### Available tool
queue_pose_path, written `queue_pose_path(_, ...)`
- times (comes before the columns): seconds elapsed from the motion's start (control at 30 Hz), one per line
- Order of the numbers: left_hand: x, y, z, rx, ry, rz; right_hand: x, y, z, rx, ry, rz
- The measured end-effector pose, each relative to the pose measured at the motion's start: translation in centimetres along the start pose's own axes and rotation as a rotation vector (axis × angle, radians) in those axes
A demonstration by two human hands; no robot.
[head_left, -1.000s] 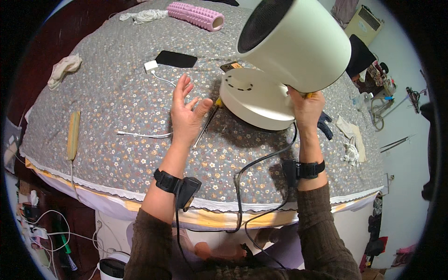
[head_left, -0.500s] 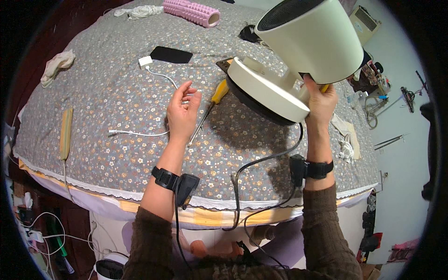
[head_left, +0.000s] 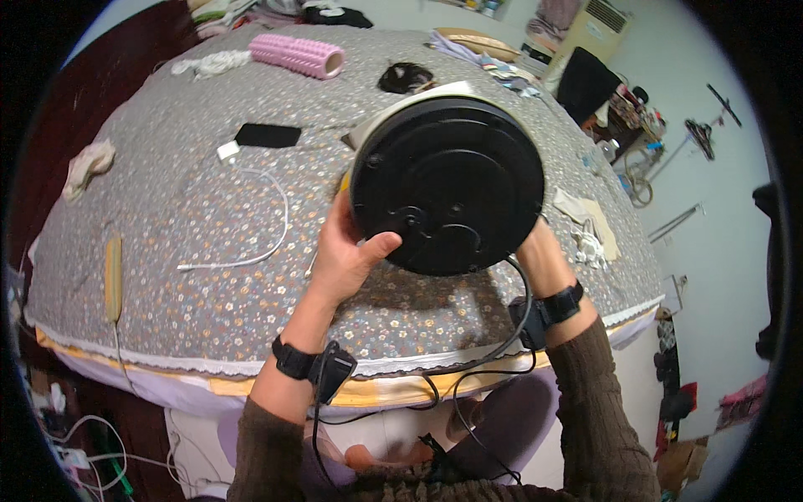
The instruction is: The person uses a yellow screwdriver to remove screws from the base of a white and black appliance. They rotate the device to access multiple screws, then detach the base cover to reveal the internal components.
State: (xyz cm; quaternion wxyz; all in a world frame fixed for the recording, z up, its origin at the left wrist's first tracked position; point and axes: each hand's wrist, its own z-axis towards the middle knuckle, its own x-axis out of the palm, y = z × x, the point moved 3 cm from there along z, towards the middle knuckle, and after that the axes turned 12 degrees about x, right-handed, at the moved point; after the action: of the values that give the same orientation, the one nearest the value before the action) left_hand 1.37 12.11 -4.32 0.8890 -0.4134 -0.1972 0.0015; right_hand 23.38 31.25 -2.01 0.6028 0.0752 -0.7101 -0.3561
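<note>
A white fan [head_left: 452, 88] with a black round base [head_left: 447, 180] is tipped up so that its underside faces me. My left hand [head_left: 347, 251] grips the base's left edge, thumb on the black underside and fingers behind the rim. On the right, my right hand [head_left: 539, 247] reaches behind the base and holds the fan; its fingers are hidden. A black power cord [head_left: 525, 289] runs from the base's lower right down past the bed's edge. Beside my left hand shows a bit of the yellow screwdriver handle [head_left: 345, 181]; the rest is mostly covered.
The flowered bedspread [head_left: 192, 201] carries a black phone [head_left: 268, 135], a white charger [head_left: 227, 151] with its cable [head_left: 285, 209], a pink foam roller [head_left: 297, 57] and a striped stick-like object [head_left: 114, 276]. White cloths [head_left: 590, 222] lie at the right.
The fan has turned over, from its side view to its black underside facing me, and come left. My left hand, empty before, now grips the base. My right hand has gone behind it.
</note>
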Motion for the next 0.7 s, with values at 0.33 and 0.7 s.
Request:
queue_pose_path(0.33, 3.4, -0.9, 0.0, 0.018, -0.036, 0.150, 0.3, -2.2, -3.8, -0.128, -0.435, -0.121)
queue_pose_path(0.7, 6.8, 0.3, 2.2, 0.029, 0.007, 0.282, 1.8, -4.0, -9.9, -0.644, -0.708, -0.605)
